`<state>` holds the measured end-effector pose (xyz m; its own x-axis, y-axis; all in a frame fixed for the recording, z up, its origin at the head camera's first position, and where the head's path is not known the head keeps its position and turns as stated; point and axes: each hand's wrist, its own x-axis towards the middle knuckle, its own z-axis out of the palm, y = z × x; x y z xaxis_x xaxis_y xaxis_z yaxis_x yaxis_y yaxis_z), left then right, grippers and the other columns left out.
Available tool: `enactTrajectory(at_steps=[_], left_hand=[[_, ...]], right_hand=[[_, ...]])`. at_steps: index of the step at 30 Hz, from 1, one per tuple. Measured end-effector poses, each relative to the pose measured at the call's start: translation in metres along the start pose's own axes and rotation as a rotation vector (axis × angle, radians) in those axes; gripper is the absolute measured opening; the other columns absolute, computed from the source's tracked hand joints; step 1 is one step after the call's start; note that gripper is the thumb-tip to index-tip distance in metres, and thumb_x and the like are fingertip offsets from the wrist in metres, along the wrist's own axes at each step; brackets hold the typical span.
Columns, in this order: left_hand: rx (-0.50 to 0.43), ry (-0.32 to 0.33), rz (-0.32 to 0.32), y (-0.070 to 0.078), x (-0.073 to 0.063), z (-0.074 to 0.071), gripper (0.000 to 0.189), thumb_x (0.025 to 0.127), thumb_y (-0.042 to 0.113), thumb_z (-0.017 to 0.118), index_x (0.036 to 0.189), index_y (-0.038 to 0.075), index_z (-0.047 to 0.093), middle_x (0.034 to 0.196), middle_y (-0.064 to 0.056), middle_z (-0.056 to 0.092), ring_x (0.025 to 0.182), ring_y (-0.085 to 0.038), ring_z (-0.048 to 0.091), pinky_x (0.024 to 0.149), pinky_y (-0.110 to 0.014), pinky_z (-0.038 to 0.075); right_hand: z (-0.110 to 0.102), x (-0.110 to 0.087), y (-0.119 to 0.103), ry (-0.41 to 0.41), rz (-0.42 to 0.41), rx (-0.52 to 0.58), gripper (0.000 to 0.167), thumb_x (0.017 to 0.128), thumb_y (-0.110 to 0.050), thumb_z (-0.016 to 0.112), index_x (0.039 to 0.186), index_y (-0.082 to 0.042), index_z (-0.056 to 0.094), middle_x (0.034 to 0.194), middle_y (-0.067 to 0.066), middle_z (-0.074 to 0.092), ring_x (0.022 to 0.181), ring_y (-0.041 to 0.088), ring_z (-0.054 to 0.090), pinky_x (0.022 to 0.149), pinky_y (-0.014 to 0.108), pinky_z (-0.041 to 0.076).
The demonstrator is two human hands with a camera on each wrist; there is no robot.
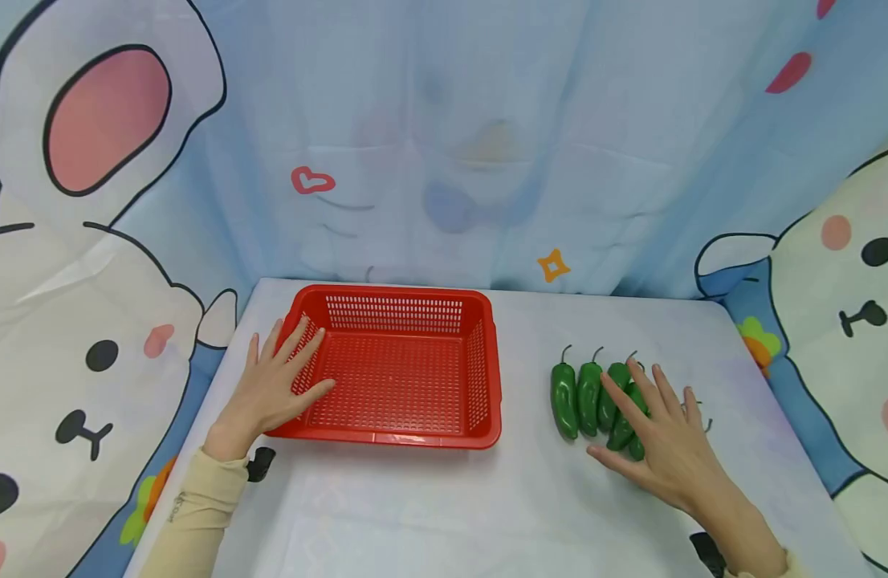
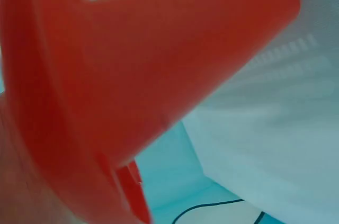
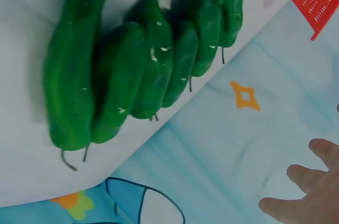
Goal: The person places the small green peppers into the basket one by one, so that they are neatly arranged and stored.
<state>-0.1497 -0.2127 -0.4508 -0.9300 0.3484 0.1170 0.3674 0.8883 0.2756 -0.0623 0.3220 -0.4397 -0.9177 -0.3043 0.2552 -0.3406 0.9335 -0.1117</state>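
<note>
A red plastic basket (image 1: 386, 439) with perforated walls stands upright on the white table, nothing inside it. My left hand (image 1: 270, 389) lies across its left rim, fingers straight and spread toward the inside. The left wrist view is mostly filled by the basket's outer wall (image 2: 148, 49), with a blurred bit of the hand at the left edge. Several green chili peppers (image 1: 564, 401) with thin stems lie side by side in a row to the right. Over the row's right end, partly hiding it, is my right hand (image 1: 671, 449), fingers extended and apart, holding nothing.
The white tabletop (image 1: 415, 514) reaches forward to a blue curtain (image 1: 444, 160) printed with cartoon animals. Bare cloth separates the basket from the peppers. Dark straps (image 1: 260, 464) show at both wrists.
</note>
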Motion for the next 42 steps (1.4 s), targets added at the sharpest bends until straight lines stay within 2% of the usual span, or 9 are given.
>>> enactTrajectory(at_steps=[5,12,18,24,30,35,42], left_hand=[[-0.035,-0.008,-0.030,-0.007,-0.003,0.000,0.081,0.091,0.058,0.054,0.156,0.015,0.030,0.163,-0.016,0.018,0.148,-0.045,0.003,0.111,-0.066,-0.002],[-0.116,-0.005,-0.043,-0.015,-0.007,0.002,0.079,0.092,0.052,0.057,0.155,0.012,0.031,0.163,-0.017,0.017,0.147,-0.046,0.003,0.111,-0.067,0.001],[-0.158,-0.025,-0.075,-0.020,-0.014,0.006,0.077,0.093,0.049,0.056,0.153,0.006,0.035,0.163,-0.017,0.016,0.147,-0.046,0.003,0.111,-0.067,0.001],[-0.201,-0.030,-0.109,-0.023,-0.020,0.013,0.077,0.094,0.047,0.056,0.153,0.002,0.033,0.162,-0.019,0.017,0.147,-0.046,0.004,0.111,-0.067,0.002],[-0.242,-0.024,-0.129,-0.024,-0.025,0.018,0.076,0.094,0.044,0.056,0.152,0.001,0.033,0.161,-0.022,0.018,0.147,-0.047,0.005,0.110,-0.068,0.004],[-0.287,0.012,-0.131,-0.024,-0.026,0.023,0.072,0.095,0.040,0.056,0.151,-0.001,0.035,0.162,-0.019,0.017,0.146,-0.047,0.007,0.109,-0.070,0.006],[-0.490,0.104,-0.146,-0.022,-0.025,0.030,0.063,0.098,0.030,0.053,0.149,-0.003,0.037,0.163,-0.015,0.017,0.147,-0.046,0.009,0.106,-0.073,0.015]], right_hand=[[0.001,-0.010,0.004,-0.021,0.041,-0.007,0.104,0.074,-0.065,0.071,0.158,-0.028,0.023,0.164,0.013,0.010,0.148,0.044,0.007,0.106,0.074,0.001],[0.004,-0.021,0.010,-0.054,0.109,0.006,0.105,0.076,-0.064,0.069,0.160,-0.026,0.017,0.164,0.016,0.008,0.148,0.045,0.002,0.107,0.072,-0.004],[0.007,-0.033,0.019,-0.056,0.170,0.067,0.102,0.079,-0.058,0.071,0.160,-0.027,0.016,0.163,0.020,0.009,0.146,0.050,0.003,0.105,0.075,0.000],[0.011,-0.044,0.025,-0.071,0.240,0.100,0.099,0.081,-0.054,0.071,0.159,-0.022,0.019,0.161,0.025,0.010,0.145,0.052,0.004,0.102,0.077,0.002],[0.014,-0.054,0.031,-0.050,0.267,0.143,0.096,0.083,-0.050,0.071,0.159,-0.020,0.020,0.160,0.027,0.011,0.144,0.054,0.003,0.102,0.078,0.003],[0.018,-0.062,0.035,-0.042,0.311,0.202,0.090,0.089,-0.044,0.067,0.159,-0.019,0.018,0.161,0.027,0.009,0.142,0.057,0.006,0.097,0.080,0.012],[0.027,-0.070,0.038,-0.027,0.396,0.309,0.077,0.098,-0.033,0.056,0.159,-0.009,0.016,0.159,0.032,0.002,0.137,0.063,0.009,0.089,0.083,0.018]])
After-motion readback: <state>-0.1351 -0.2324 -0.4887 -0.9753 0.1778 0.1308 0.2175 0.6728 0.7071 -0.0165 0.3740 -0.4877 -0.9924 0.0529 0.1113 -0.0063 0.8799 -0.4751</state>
